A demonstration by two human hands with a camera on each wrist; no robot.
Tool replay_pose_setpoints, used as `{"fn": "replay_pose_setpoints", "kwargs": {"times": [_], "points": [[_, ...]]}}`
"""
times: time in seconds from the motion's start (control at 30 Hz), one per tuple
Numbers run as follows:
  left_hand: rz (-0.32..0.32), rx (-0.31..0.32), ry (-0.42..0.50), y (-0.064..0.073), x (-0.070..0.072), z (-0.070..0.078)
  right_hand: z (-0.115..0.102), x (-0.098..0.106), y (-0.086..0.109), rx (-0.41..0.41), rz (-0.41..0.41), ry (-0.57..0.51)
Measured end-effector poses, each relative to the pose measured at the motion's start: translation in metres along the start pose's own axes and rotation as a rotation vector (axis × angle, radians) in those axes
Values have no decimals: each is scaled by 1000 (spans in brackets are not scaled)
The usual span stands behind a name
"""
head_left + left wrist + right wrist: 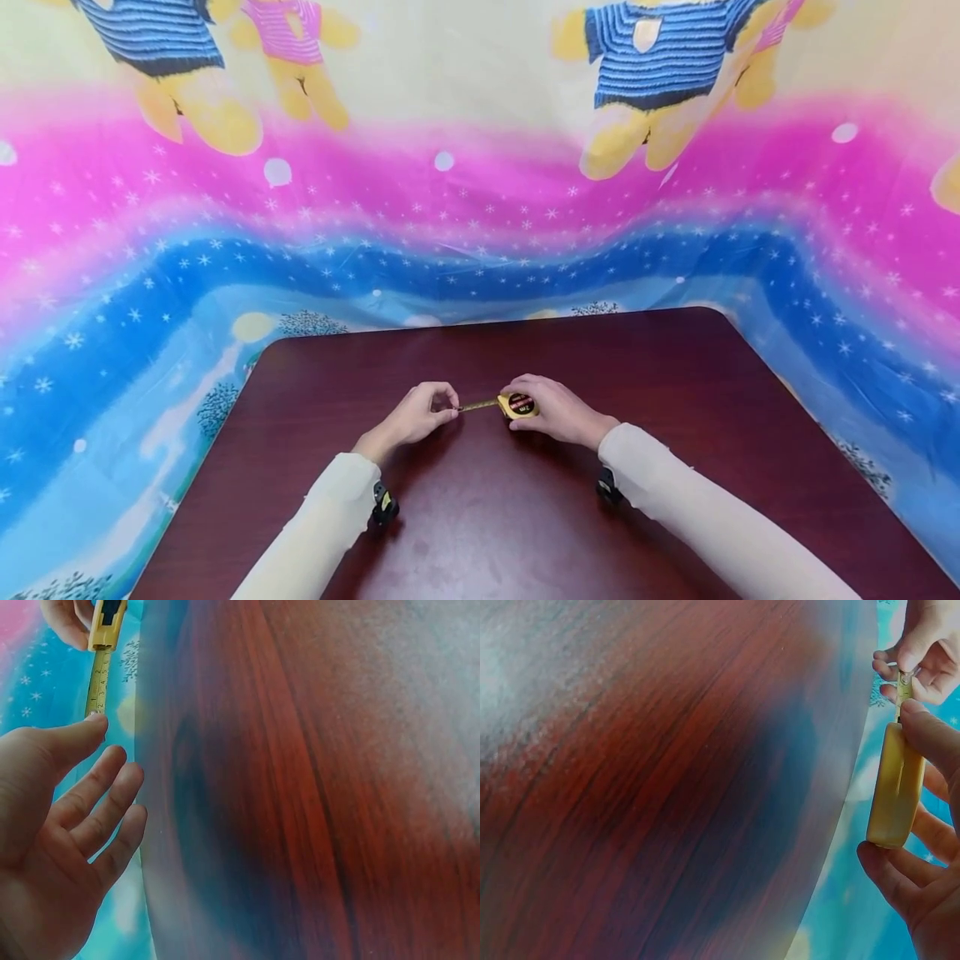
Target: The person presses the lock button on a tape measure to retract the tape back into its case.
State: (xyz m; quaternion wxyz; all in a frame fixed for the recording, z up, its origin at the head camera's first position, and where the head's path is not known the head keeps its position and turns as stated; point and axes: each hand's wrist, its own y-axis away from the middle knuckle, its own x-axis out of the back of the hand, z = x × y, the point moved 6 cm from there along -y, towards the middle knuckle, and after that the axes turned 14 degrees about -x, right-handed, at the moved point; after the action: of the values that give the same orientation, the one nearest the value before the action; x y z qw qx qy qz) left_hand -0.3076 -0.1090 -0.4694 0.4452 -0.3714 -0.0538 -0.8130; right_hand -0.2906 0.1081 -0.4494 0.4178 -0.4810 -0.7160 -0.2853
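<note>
A yellow tape measure (519,405) with a black round label is gripped by my right hand (556,410), its case between thumb and fingers. From the case a short length of yellow blade (478,406) runs left to my left hand (420,413). There my left thumb and index finger pinch the blade's end, while the other fingers (112,802) spread loosely in the left wrist view. In the right wrist view the case (896,787) shows edge-on, and my right thumb (930,731) lies near the blade's mouth. Both hands are over the middle of the table.
The dark red-brown wooden table (465,517) has rounded far corners. Behind and beside it hangs a pink and blue cloth (480,192) printed with bears and snowflakes. A black wrist camera (385,503) sits at the left cuff, another (608,486) at the right cuff.
</note>
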Motion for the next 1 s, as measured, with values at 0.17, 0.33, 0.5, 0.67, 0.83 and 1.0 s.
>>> {"fn": "replay_pose_setpoints", "kwargs": {"times": [0.17,0.33,0.5,0.67,0.83,1.0], "points": [[2,9,-21,-1,0,1,-3,0,-1,-9,-6,7],[2,29,-55,0,0,2,-6,-3,-2,1,-9,-6],[-10,16,-72,-2,-1,3,-7,-5,-5,-29,-16,17],[-21,46,-132,-1,2,3,-16,-2,-8,-17,-22,33],[-40,49,-154,0,1,3,-19,0,-6,-21,-26,45],[-38,47,-185,-3,-2,6,-14,-3,-1,-33,-24,16]]}}
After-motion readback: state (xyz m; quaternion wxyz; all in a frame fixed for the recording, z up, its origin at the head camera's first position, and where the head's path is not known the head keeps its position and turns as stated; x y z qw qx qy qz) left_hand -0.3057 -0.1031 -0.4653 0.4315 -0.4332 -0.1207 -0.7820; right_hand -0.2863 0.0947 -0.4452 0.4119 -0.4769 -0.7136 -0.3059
